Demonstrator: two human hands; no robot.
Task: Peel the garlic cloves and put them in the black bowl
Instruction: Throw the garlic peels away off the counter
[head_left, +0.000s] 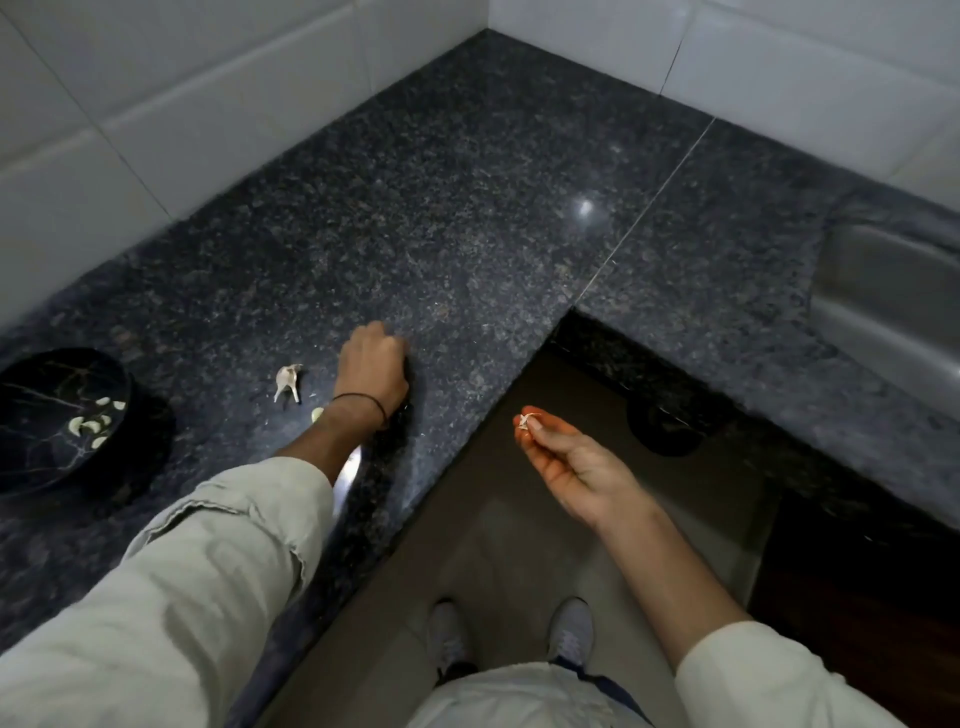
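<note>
Pinching a small whitish scrap of garlic (524, 420) between thumb and fingertips, my right hand (569, 467) hangs beyond the desk edge. Peeled pale cloves (91, 426) lie in the black marbled bowl (31, 395), far left. My left hand (371, 371) rests curled on the dark speckled granite desk (467, 208); whether its grip holds anything, I cannot tell. A dry garlic husk (288, 382) lies just beside it.
</note>
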